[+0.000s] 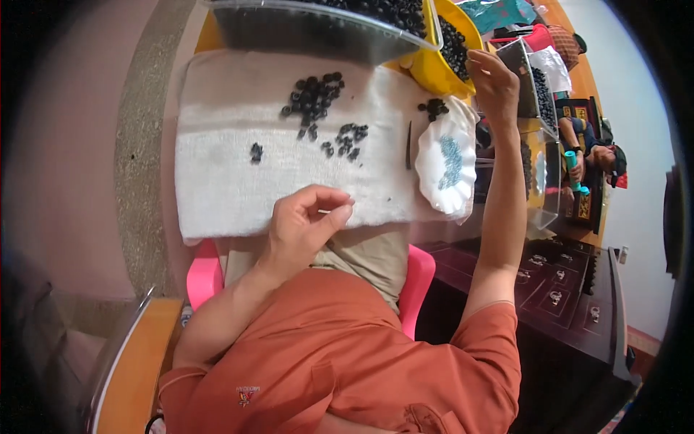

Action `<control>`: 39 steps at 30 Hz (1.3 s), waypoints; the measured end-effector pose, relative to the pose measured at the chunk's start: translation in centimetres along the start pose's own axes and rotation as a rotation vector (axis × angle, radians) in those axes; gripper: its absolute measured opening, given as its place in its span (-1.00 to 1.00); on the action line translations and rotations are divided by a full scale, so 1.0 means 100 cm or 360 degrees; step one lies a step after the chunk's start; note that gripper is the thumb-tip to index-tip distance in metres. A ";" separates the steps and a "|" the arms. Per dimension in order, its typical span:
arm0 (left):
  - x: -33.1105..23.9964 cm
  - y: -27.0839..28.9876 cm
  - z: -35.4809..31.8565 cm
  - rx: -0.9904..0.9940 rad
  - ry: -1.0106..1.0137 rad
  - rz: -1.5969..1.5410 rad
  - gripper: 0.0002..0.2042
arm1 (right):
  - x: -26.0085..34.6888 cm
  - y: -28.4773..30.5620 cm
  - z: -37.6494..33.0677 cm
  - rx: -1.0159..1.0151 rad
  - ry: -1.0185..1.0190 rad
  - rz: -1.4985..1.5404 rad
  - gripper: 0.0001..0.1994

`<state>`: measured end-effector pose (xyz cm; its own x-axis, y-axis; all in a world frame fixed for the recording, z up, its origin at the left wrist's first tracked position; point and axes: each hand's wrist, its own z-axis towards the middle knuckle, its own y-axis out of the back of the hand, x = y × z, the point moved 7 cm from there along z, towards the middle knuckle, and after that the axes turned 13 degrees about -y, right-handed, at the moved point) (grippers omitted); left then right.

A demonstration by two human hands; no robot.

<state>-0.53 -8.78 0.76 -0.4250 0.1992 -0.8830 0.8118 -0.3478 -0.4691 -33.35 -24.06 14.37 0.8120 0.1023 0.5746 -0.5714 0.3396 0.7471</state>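
My left hand [307,223] hovers over the near edge of a white cloth [231,188], thumb and index finger pressed together; whatever is between them is too small to see. My right hand [497,85] is at the right rim of a yellow bucket [423,76] of small black parts, its fingers loosely bent and apart, with nothing visible in them. A pile of black ring-like parts [314,98] lies on the cloth, with smaller groups [348,139] nearer me. A white scalloped dish [431,184] holds tiny bluish pieces [451,163]. Dark tweezers [409,145] lie beside it.
A large clear bin [311,36] of black parts stands along the cloth's far edge. More clear bins [517,54] line the right side. A dark patterned table [557,289] is at lower right. Another person [596,155] sits at far right, holding a turquoise object [572,163].
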 end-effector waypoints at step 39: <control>0.010 -0.009 -0.012 0.0001 -0.0235 0.0164 -0.85 | 0.176 -0.196 -0.102 0.0467 0.0760 -0.0549 -0.79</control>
<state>-1.18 -7.15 0.30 -0.3937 0.0254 -0.9189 0.8539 -0.3602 -0.3758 -6.65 -19.41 6.40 0.8791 0.4600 0.1247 -0.2227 0.1652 0.9608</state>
